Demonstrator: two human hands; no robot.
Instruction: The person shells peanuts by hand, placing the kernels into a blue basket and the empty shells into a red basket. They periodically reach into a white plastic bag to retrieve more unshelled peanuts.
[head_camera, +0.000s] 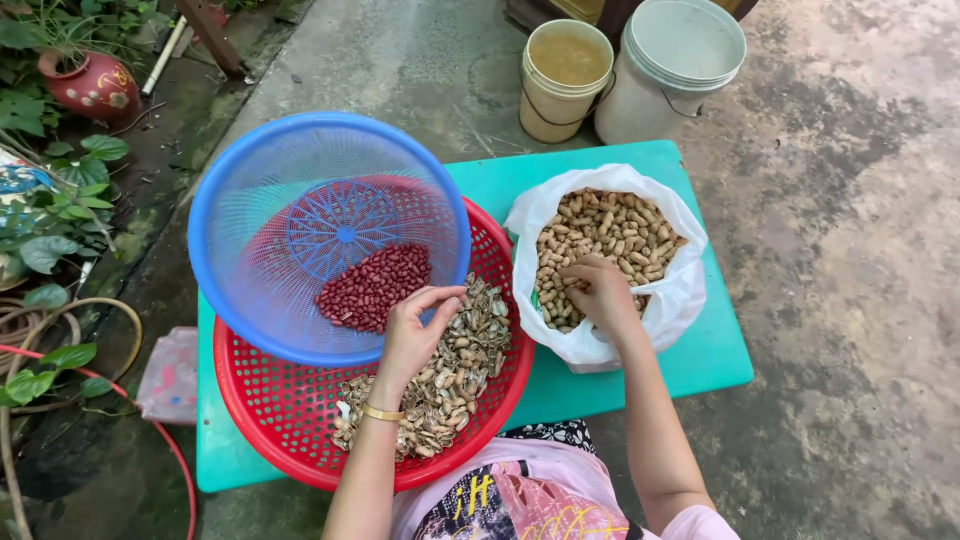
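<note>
My left hand (412, 335) hovers over the near rim of a blue mesh basket (225, 200), fingers loosely curled; what it holds, if anything, is too small to see. Shelled red peanuts (372, 285) lie in that basket. The blue basket rests tilted in a red mesh basket (270, 410) that holds empty peanut shells (455, 375). My right hand (600, 292) reaches into a white plastic bag (680, 290) of unshelled peanuts (605, 230), fingers closed among them.
Everything sits on a low green table (710, 355) on concrete ground. Two pale buckets (565, 80) (670, 70) stand beyond the table. Potted plants (95, 85), a hose and a pink plastic bag (170, 375) lie at the left.
</note>
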